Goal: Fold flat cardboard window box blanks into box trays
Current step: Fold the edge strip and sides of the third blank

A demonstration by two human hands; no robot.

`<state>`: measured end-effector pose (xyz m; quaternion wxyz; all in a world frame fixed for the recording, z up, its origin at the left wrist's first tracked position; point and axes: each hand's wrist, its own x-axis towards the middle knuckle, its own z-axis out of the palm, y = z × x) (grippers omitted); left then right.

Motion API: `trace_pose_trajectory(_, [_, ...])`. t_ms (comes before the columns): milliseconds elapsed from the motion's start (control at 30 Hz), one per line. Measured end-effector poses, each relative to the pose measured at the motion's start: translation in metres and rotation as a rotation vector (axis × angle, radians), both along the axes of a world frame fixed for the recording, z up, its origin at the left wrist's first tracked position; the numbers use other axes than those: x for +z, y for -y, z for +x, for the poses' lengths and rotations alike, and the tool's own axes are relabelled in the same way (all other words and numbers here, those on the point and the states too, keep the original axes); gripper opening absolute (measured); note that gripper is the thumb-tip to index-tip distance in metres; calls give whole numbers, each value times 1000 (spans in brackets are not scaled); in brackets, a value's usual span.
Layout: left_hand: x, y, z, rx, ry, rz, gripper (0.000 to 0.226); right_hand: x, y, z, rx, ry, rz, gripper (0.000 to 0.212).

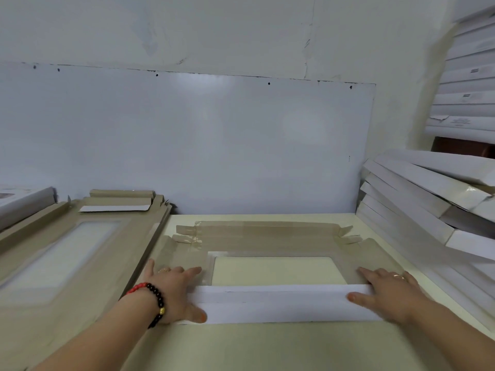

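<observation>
Blank (270,238) is laid flat on the desk (267,349), brown side up, spanning between both hands, clear window (276,270) between them. Near long flap (281,303) is folded over toward the window, white side showing, and is pressed down at both ends. Left hand (174,293) is laid flat with fingers straight on the panel beside the window and thumb on the flap's end; nothing gripped. Right hand (388,293) is the same, fingers straight on the panel, thumb on the flap; nothing gripped either. Handling judgement: thin board, light, stiff across panels but weak at scored lines, so bending is expected only at the creases. Window film is likely easily dented or creased and is best not pressed. Springback of the flap is probable if released before the crease is set. Best contact: flap ends and along the fold line, pressure spread outward. Stack of blanks (67,250) is seen left of the left hand; folded white trays (428,199) are piled right of the right hand.
</observation>
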<state>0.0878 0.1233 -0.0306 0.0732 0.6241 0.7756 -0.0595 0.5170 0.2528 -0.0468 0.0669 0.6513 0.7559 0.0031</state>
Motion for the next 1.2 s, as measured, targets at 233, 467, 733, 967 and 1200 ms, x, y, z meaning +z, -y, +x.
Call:
trace_pose_trajectory(233, [30,-8,16,-53,-55,-128,88,21,-6,5,43,-115,-109,116])
trace_pose_trajectory(467, [33,24,37,-115,-125,53,36,34,25,5,262,15,171,76])
trace_pose_trajectory(733, [20,67,90,-337,-215,-43,30,6,95,-21,510,52,158,47])
trace_pose_trajectory(967, [-12,62,148,-563,-40,-158,56,-37,130,-70,758,-184,493,56])
trace_pose_trajectory(1200, [-21,51,165,-559,-57,-106,52,-16,136,-75,762,-224,261,40])
